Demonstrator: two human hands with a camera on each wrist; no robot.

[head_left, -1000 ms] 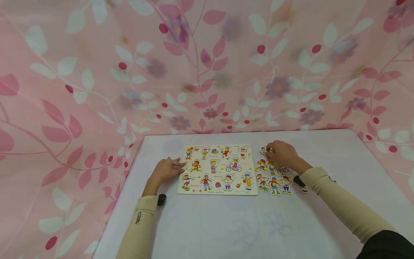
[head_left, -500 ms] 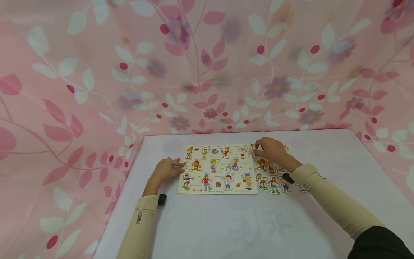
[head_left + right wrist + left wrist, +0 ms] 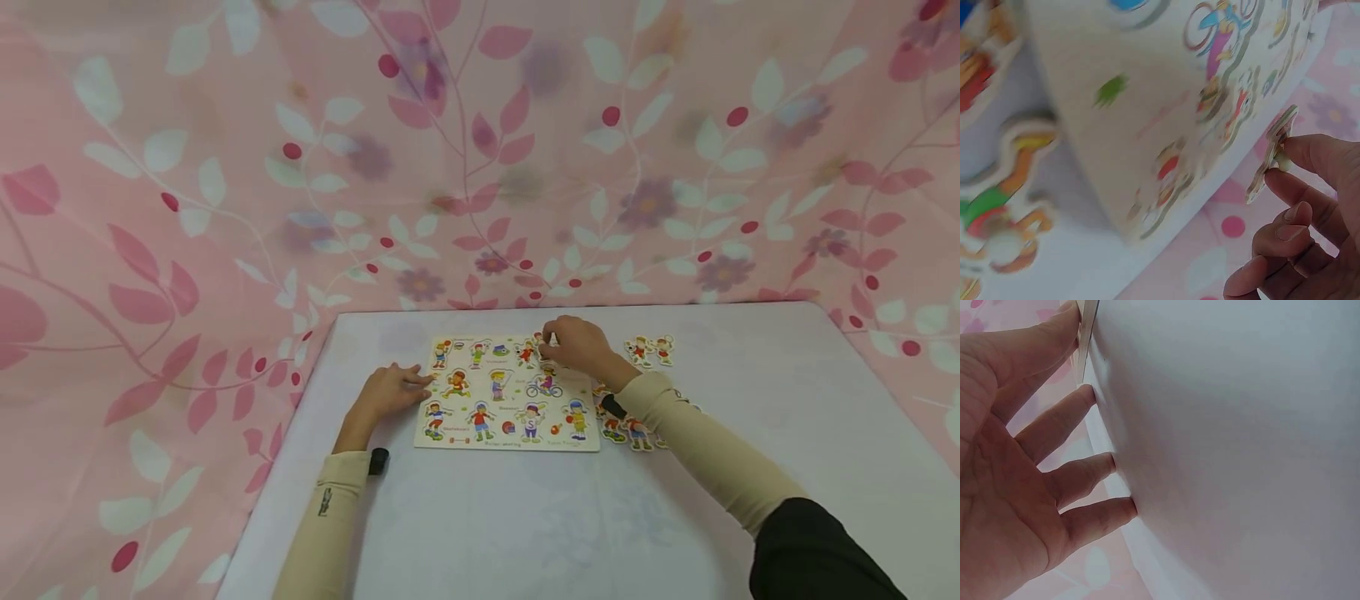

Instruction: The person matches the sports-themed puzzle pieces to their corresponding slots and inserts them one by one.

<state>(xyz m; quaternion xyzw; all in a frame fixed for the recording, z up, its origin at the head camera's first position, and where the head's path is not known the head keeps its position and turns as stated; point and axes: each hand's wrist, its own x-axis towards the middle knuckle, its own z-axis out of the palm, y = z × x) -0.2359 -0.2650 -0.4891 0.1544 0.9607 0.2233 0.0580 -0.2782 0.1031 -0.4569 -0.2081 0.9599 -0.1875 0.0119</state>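
A wooden picture puzzle board (image 3: 468, 421) with printed sports figures lies flat on the table. My left hand (image 3: 392, 392) rests at its left edge, thumb and forefinger touching the board (image 3: 1087, 340) while the other fingers extend to the tabletop. Over the board's upper right, my right hand (image 3: 581, 346) pinches a small puzzle piece (image 3: 1264, 172) by its knob, seen nearly edge-on in the right wrist view. The piece is held above the surface, and the hand covers the board's top right corner in the head view.
Loose puzzle pieces (image 3: 639, 435) lie right of the board, partly hidden under the right forearm. Two more pieces, one of them a figure in red and white (image 3: 664, 350), lie farther back. A pink floral cloth (image 3: 480, 167) hangs behind the white-covered table (image 3: 480, 525).
My right hand has moved left from the loose pieces to over the board, carrying the puzzle piece. My left hand has stayed at the board's left edge.
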